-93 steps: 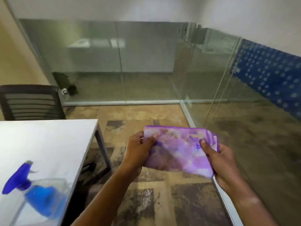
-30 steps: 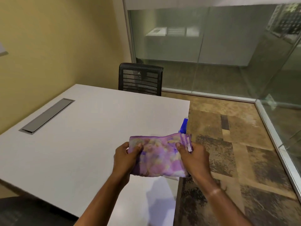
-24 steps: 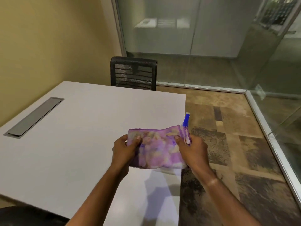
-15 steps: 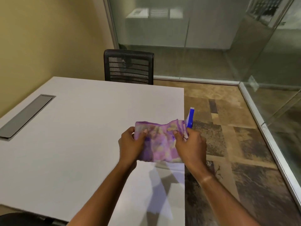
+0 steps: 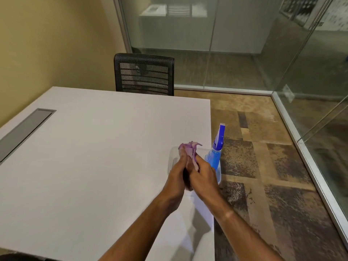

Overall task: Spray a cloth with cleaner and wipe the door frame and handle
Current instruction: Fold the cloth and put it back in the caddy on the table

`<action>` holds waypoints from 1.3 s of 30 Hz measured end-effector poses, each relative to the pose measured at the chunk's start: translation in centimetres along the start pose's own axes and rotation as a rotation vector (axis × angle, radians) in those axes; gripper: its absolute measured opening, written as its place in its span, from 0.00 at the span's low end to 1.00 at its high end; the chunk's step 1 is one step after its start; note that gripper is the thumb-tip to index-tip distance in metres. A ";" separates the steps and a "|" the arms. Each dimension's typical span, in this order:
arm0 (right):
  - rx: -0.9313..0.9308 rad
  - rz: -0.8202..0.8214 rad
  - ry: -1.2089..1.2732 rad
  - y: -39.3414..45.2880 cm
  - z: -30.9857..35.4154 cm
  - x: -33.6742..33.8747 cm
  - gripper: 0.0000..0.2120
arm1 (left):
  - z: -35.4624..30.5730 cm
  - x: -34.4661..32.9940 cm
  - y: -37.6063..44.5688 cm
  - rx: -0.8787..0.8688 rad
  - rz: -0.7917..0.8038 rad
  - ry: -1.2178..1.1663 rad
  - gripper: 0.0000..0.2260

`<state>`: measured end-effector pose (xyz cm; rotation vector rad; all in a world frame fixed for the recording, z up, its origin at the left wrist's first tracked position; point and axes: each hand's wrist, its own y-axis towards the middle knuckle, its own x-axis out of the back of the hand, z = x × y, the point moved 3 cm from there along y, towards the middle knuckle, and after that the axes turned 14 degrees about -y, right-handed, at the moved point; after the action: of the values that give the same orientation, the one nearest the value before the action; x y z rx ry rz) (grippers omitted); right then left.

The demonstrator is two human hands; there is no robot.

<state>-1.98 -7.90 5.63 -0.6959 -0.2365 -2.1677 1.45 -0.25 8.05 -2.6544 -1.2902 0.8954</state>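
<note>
A purple patterned cloth point(image 5: 189, 149) is bunched up between my two hands above the right edge of the white table point(image 5: 94, 157). My left hand point(image 5: 178, 171) grips it from the left and my right hand point(image 5: 202, 175) grips it from the right, palms close together. Only the cloth's top folds show above my fingers. Just behind and right of my right hand stands a clear spray bottle point(image 5: 214, 157) of blue cleaner with a blue trigger head, at the table's right edge.
A grey cable flap point(image 5: 24, 129) lies in the table's left part. A black mesh chair point(image 5: 144, 74) stands at the far side. Glass partitions with metal frames point(image 5: 308, 157) run along the back and right. Patterned carpet point(image 5: 263, 166) covers the floor.
The view swung from the glass wall to the table. My hands came together, folding the flat cloth into a bunch, and the spray bottle now shows beside my right hand.
</note>
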 end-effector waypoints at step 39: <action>-0.719 0.155 0.125 12.0 -11.7 -9.6 0.11 | 4.8 12.2 9.2 -0.332 -0.003 1.452 0.30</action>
<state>7.35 -13.85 -10.18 -0.9219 0.6737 -2.1192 11.22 1.83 -4.43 -2.3553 -0.9484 -1.1900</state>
